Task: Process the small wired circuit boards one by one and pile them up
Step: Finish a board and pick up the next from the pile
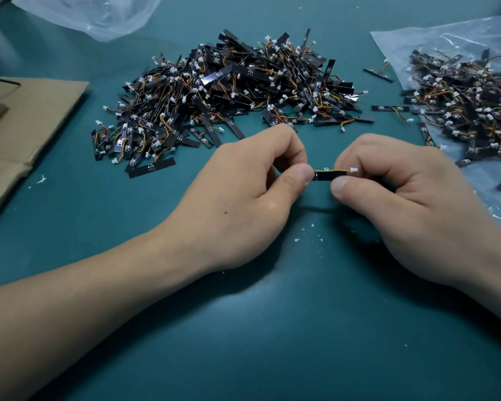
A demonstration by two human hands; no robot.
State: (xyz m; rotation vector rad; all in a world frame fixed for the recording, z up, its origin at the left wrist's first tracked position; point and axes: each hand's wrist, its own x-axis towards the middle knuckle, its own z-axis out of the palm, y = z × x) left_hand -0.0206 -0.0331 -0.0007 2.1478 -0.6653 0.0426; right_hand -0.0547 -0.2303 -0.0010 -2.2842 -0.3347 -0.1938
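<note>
Board in hand: one small black circuit board (326, 177), held just above the surface (243, 328) near its middle, between both hands.

Left hand (243, 180): thumb and curled fingers (289, 149) pinch the board's left end.
Right hand (402, 192): thumb and forefinger pinch the right end. The yellow wire runs along the board's top edge to the white connector (353, 169), which sits against the forefinger. Neither hand holds anything else.

Large pile (229, 91) lies toward the far edge, centre. A second pile (469, 105) lies on a plastic sheet (446, 41) at the right edge. Cardboard (35, 117) sits at the left edge, and white flecks (313, 227) lie under the hands.

Judgement: this one board is being worked. What exactly is done to it I cannot tell, as the right thumb hides that end.

To do it well:
- Grip the board by its ends, not its face.
- Take any pull on the wire close to the connector, so the joint at the board carries no strain.
- Keep the board low over the bare surface, so a slip lands between the piles.
- Drop the finished board on one pile only, and keep the two heaps well apart.
</note>
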